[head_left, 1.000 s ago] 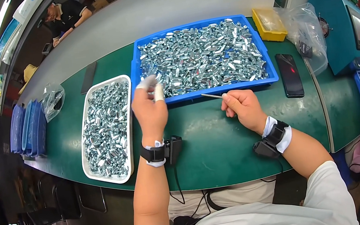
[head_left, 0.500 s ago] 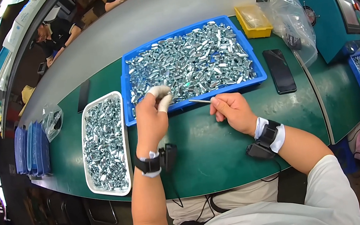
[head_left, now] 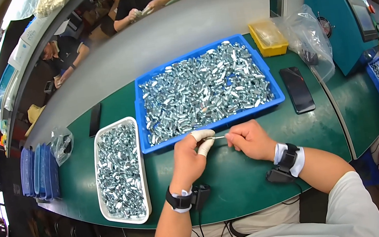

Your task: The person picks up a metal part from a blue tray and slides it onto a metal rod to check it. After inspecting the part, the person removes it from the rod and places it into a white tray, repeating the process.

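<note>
In front of the blue tray (head_left: 169, 146), my left hand (head_left: 190, 160) is closed, with white finger cots on thumb and forefinger. Pinched between those fingertips is a small metal part (head_left: 208, 138), mostly hidden. My right hand (head_left: 254, 142) is closed around a thin metal rod (head_left: 219, 137), whose tip meets the part at the left fingertips; whether it is inside I cannot tell. Many small shiny hexagonal metal pieces (head_left: 204, 87) fill the blue tray. To the left, a white tray (head_left: 144, 174) holds similar pieces (head_left: 119, 173).
A black phone (head_left: 298, 90) and a yellow bin (head_left: 268, 38) lie right of the blue tray, beside a clear plastic bag (head_left: 310, 41). Blue plastic bins (head_left: 41, 172) stand at the table's left end. A grey partition (head_left: 195, 27) runs behind; co-workers sit beyond it and at right.
My left hand has moved from the blue tray's front edge toward me and right, bringing the small part to the rod. The right hand stays near its place, its rod now level.
</note>
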`<state>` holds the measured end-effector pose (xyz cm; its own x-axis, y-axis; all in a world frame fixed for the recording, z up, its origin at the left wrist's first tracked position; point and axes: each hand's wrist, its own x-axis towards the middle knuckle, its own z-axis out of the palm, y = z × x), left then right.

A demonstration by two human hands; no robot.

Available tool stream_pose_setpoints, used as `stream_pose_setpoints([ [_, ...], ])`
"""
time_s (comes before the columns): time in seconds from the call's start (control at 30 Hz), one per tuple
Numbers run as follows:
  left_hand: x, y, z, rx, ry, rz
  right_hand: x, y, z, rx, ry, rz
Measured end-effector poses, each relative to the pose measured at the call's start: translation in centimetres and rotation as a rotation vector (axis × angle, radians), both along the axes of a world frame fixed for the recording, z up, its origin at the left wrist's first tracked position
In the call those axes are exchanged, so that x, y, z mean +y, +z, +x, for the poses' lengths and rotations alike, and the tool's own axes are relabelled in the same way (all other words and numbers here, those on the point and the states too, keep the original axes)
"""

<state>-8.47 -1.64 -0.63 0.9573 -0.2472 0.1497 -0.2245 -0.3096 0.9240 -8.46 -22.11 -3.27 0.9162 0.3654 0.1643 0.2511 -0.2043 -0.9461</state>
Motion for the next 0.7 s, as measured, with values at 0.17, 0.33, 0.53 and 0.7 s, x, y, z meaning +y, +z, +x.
stream_pose_setpoints([
  [0.17,0.3,0.5,0.0,0.422,-0.103,-0.159,0.6,-0.2,-0.5,-0.078,-0.06,0.087],
  [0.33,-0.6,-0.9,-0.3,0.299,-0.132,-0.304,0.0,0.4,-0.3,0.107,0.089,0.1],
  [0.53,-1.6,-0.7,-0.6,0.082,-0.157,-0.24,-0.5,0.5,-0.3,0.376,0.143,0.261],
  [0.7,-1.6,-0.5,-0.8,-0.098,-0.121,-0.15,-0.2,0.3,-0.8,0.299,0.131,0.305],
])
